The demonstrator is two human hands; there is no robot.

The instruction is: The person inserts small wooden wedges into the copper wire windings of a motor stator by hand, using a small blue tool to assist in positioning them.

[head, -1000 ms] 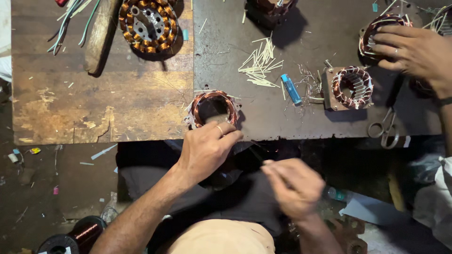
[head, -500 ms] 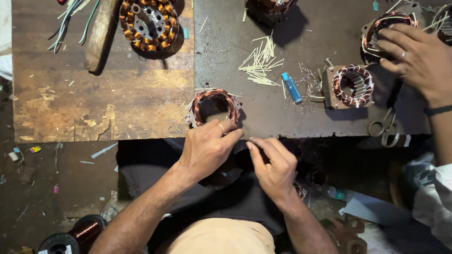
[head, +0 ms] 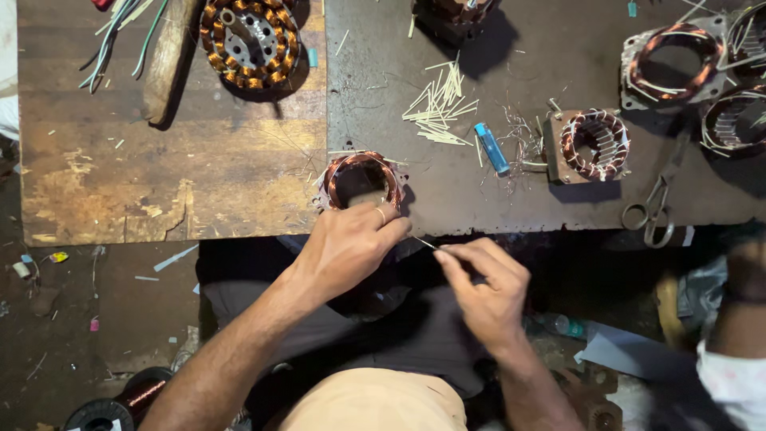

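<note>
**Both hands pinch a thin strip at the bench edge**

Right at the near edge of the workbench (head: 239, 199), the left hand (head: 347, 247) rests against a small copper-wound stator (head: 361, 180), its fingers curled and touching the coil's near side. Its fingertips and those of the right hand (head: 483, 291) pinch the two ends of a thin pale strip (head: 424, 243) stretched between them, just below the bench edge. Further back lie a scatter of pale sticks (head: 439, 108), a blue lighter (head: 491, 148), another stator (head: 594, 145) and scissors (head: 656, 209).
</note>
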